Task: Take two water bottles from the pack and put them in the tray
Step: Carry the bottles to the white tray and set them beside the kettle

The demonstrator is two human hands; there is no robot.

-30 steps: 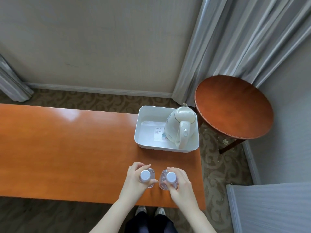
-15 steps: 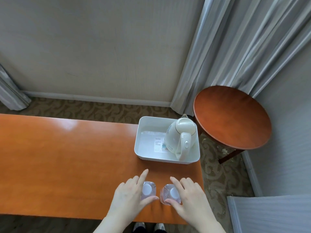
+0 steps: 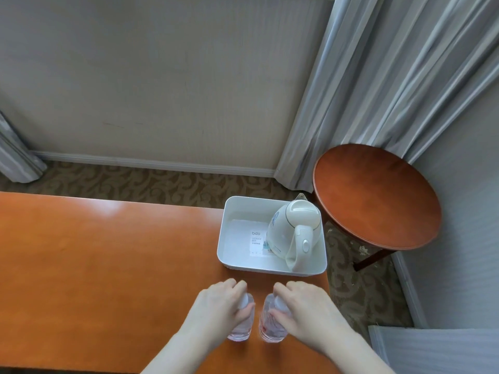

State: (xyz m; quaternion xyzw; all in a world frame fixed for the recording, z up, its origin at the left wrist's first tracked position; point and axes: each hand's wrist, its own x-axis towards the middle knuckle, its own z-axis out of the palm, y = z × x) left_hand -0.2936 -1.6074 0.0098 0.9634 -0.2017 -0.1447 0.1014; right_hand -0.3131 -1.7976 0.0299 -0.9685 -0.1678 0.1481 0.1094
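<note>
Orange desk; tray at 12 o'clock. Our left hand, right hand clasp bottles near caps: slick, thin-walled, likely heavy; we'd grip necks.

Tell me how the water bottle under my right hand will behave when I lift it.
The right bottle is clear thin plastic, so it probably flexes if squeezed. Tall and narrow, standing on the glossy table, it could tip or slide. It looks full, so fairly heavy.
</note>
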